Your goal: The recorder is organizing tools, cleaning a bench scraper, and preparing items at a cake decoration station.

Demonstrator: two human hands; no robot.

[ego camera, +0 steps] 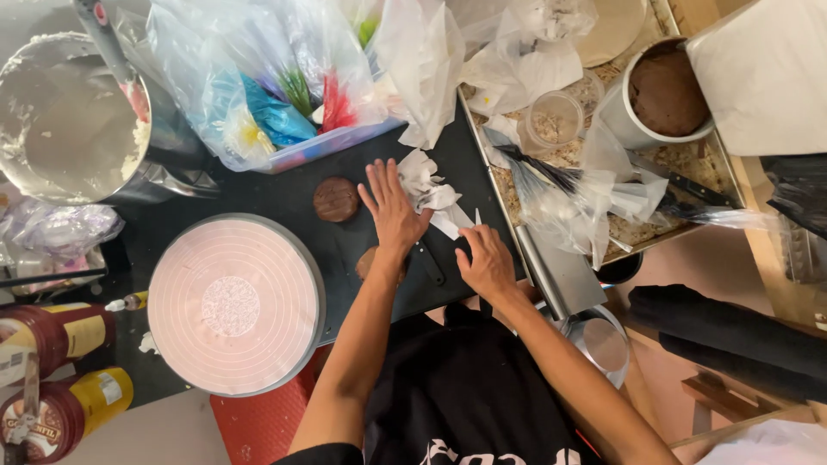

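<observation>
Head view: left hand [392, 207] flat, fingers spread beside crumpled paper [428, 185]; right hand [485, 258] curled loosely, gripping nothing visible.

Bare left hand [392, 209] lying flat, fingers spread fwd; bare right hand [487, 260] resting palm-down w/ fingers curled, forearms angling inward.

There is a single view, from a camera worn on the person's head. It looks almost straight down over the chest and both forearms onto the dark counter [284, 202], close enough that the arms run from the bottom edge to the middle of the frame. The left hand [392, 211] and right hand [487, 261] sit near the centre. A round turntable [234, 303] fills the lower left, and a tray [551, 275] runs along the right.
</observation>
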